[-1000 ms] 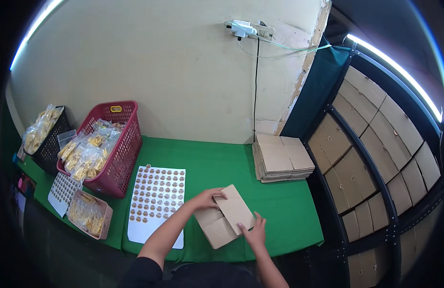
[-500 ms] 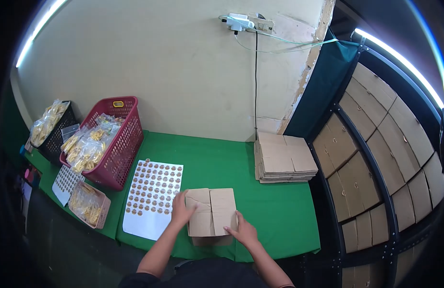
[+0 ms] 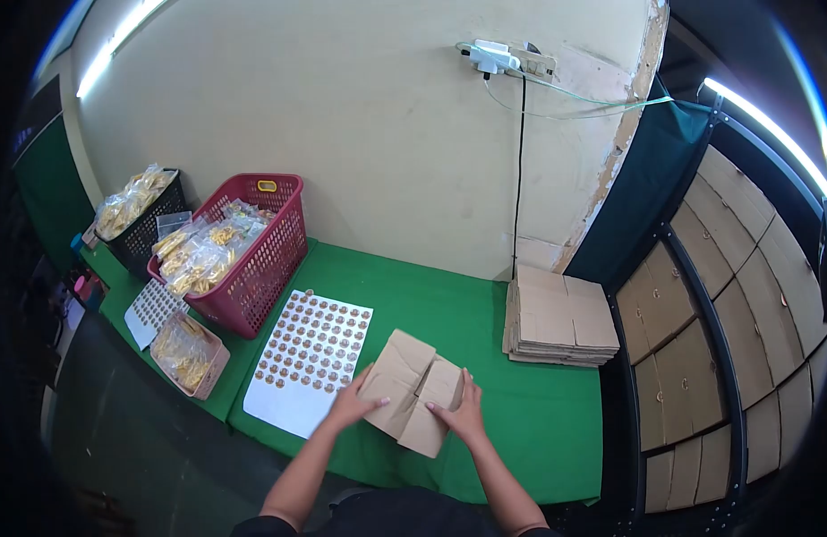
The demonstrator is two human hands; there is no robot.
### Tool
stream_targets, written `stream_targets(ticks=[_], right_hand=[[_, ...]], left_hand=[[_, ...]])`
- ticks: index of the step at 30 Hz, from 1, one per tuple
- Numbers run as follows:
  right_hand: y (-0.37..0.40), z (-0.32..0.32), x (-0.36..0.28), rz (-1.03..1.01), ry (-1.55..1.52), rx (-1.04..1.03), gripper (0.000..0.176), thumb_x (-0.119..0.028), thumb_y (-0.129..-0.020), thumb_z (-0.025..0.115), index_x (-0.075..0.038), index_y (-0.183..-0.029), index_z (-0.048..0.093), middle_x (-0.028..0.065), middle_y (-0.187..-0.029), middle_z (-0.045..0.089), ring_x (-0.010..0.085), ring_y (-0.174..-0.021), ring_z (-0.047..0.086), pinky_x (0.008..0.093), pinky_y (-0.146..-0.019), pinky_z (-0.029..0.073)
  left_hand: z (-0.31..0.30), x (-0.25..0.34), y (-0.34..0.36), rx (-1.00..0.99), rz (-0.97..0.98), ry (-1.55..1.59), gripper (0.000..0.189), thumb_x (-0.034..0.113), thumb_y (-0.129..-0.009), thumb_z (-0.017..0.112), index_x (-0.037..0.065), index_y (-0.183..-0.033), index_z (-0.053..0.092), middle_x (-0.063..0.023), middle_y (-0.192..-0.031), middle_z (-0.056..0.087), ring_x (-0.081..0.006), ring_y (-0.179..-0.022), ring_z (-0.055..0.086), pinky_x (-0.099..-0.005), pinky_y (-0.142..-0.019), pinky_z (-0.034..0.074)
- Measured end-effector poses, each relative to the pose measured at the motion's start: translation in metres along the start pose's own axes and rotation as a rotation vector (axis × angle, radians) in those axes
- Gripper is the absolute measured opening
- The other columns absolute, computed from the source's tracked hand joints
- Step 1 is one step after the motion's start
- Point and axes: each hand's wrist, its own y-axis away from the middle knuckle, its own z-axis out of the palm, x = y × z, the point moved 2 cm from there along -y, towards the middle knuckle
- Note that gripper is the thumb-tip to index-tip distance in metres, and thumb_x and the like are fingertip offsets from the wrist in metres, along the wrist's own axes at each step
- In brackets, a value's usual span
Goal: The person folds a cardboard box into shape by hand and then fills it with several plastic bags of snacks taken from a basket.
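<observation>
The person's left hand (image 3: 355, 404) lies open, palm down, fingers spread on the left flap of a small brown cardboard box (image 3: 412, 387). The right hand (image 3: 464, 415) is also open, its fingers pressing flat on the right flap. Neither hand grips anything. The box sits tilted on the green table cover (image 3: 449, 309), near the front edge, with its top flaps partly folded in.

At nine o'clock from the box, just beside it, lies a white sheet of round gold stickers (image 3: 311, 356). At ten o'clock stands a red plastic basket (image 3: 270, 259) filled with clear packets of yellow snacks (image 3: 199, 255). Beyond it, also at ten o'clock, is a black basket (image 3: 149, 234) with more packets. At nine o'clock, near the table's left edge, sit a small pink tray of snack packets (image 3: 191, 354) and a second sticker sheet (image 3: 152, 309).

At two o'clock, well apart from the box, rests a stack of flattened cardboard boxes (image 3: 561, 315). At three o'clock a dark metal rack (image 3: 677, 259) holds rows of cardboard boxes. At twelve o'clock, high on the cream wall, is a white power strip (image 3: 505, 60) with a black cable (image 3: 519, 170) hanging down.
</observation>
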Motion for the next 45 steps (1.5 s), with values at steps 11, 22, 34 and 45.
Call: stream_targets(ticks=[11, 22, 34, 45], right_hand=[[0.066, -0.006, 0.002, 0.261, 0.322, -0.087, 0.069, -0.064, -0.06, 0.072, -0.002, -0.082, 0.054, 0.0127, -0.063, 0.058, 0.0301, -0.066, 0.063, 0.0399, -0.063, 0.05], [0.08, 0.017, 0.03, 0.464, 0.267, -0.229, 0.064, -0.068, -0.066, 0.064, -0.006, -0.059, 0.051, 0.0056, -0.049, 0.057, 0.0184, -0.049, 0.061, 0.0325, -0.054, 0.049], [0.027, -0.033, 0.009, -0.261, 0.061, -0.022, 0.118, -0.049, -0.053, 0.083, -0.011, -0.143, 0.016, 0.0178, -0.14, 0.024, 0.0356, -0.131, 0.026, 0.0451, -0.106, 0.029], [0.002, -0.027, 0.014, -0.125, 0.115, -0.078, 0.093, -0.052, -0.056, 0.079, -0.01, -0.131, 0.042, 0.0208, -0.126, 0.033, 0.0374, -0.121, 0.034, 0.0454, -0.101, 0.033]], left_hand=[[-0.02, 0.051, -0.102, -0.711, 0.143, -0.156, 0.075, 0.029, -0.062, 0.081, 0.017, -0.13, 0.051, -0.0086, -0.117, 0.06, -0.0179, -0.105, 0.056, -0.0311, -0.095, 0.041], [0.043, 0.032, -0.128, -0.433, 0.495, -0.5, 0.067, 0.028, -0.062, 0.08, 0.022, -0.124, 0.055, -0.0107, -0.124, 0.054, -0.0276, -0.114, 0.05, -0.0365, -0.097, 0.04], [0.023, -0.052, 0.082, 0.927, 0.056, 0.408, 0.071, 0.03, -0.09, 0.055, 0.005, -0.141, 0.013, -0.018, -0.137, 0.028, -0.0289, -0.124, 0.033, -0.0431, -0.104, 0.026], [0.052, -0.046, 0.027, 0.28, 0.024, 0.308, 0.068, 0.033, -0.084, 0.065, -0.001, -0.133, 0.032, -0.0193, -0.127, 0.044, -0.0271, -0.12, 0.042, -0.0365, -0.102, 0.031]])
